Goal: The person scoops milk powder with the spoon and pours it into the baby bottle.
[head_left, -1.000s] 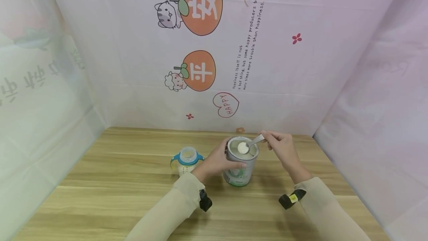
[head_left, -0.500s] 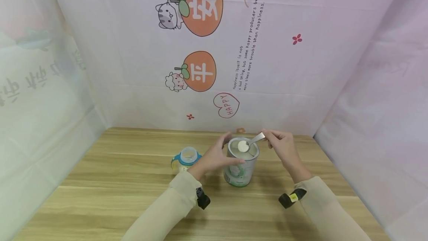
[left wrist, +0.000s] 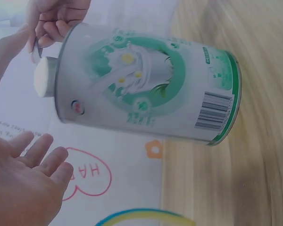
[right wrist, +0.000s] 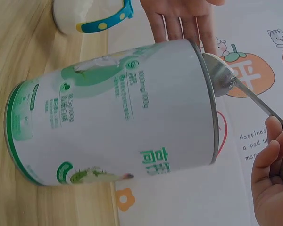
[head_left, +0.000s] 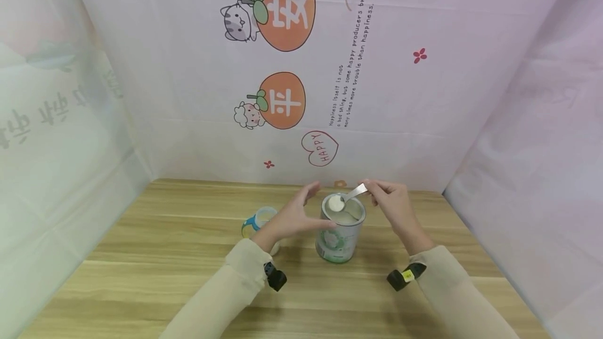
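A white and green milk powder can (head_left: 336, 245) stands upright on the table with its top off. My right hand (head_left: 393, 208) pinches the handle of a metal spoon (head_left: 356, 191), whose bowl carries a rounded heap of white powder (head_left: 336, 203) over the can's mouth. In the right wrist view the spoon's bowl (right wrist: 220, 77) is right at the can's rim. To the left of the can, my left hand (head_left: 292, 218) has its fingers spread and holds nothing. Behind that hand is a baby bottle (head_left: 266, 214) with blue handles and no lid, partly hidden by the hand and wrist.
The wooden table (head_left: 155, 255) reaches back to a white printed cloth (head_left: 377, 156). More cloth hangs at the left and right sides. A dark wrist camera (head_left: 275, 278) sits on the left wrist, another camera (head_left: 400, 278) on the right.
My left hand has let go of the can and moved left, now covering more of the bottle. The heaped spoon has shifted slightly left and up over the can's mouth.
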A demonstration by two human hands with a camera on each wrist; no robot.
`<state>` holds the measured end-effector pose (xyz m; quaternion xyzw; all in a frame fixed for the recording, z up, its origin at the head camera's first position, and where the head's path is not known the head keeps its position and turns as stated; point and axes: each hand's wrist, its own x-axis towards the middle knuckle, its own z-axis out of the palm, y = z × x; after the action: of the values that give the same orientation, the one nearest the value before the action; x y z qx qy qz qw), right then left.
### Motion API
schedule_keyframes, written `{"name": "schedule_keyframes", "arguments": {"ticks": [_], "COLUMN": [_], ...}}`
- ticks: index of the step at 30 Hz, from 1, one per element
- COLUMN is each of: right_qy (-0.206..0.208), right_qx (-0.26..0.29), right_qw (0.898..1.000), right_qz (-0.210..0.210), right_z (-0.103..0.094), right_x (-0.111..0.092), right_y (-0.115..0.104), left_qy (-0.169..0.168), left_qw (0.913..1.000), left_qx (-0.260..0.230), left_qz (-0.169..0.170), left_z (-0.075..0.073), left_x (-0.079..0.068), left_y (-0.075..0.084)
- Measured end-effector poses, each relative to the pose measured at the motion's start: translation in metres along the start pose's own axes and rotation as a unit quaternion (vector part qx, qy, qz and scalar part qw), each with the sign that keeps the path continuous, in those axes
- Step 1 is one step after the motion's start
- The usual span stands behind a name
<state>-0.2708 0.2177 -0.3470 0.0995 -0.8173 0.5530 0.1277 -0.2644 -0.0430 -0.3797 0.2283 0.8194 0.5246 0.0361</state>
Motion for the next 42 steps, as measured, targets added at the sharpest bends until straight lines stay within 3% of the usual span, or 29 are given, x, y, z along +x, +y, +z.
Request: {"name": "schedule_keyframes", "arguments": {"ticks": [15,22,36,42], "right_qy": [-0.028,-0.034,-0.044,-0.046], "right_qx": [0.01,0.027,0.082,0.084], "right_qw": [0.999,0.999,0.996,0.995], "right_qz": [0.016,-0.003,0.001,-0.006], "right_z": [0.033,0.049,0.083,0.092], "right_x": [0.004,0.007,0.009,0.008], "right_y": [-0.016,-0.02,-0.032,-0.034], "left_qy": [0.011,0.023,0.049,0.045], "left_qw": [0.9997,0.9991,0.9987,0.9987], "left_qx": [0.004,0.004,0.011,0.022], "left_qz": [0.022,0.035,0.003,0.005], "left_z": [-0.03,-0.046,-0.074,-0.08], "left_x": [-0.017,-0.025,-0.049,-0.058], "left_y": [-0.001,-0.006,-0.025,-0.036]}}
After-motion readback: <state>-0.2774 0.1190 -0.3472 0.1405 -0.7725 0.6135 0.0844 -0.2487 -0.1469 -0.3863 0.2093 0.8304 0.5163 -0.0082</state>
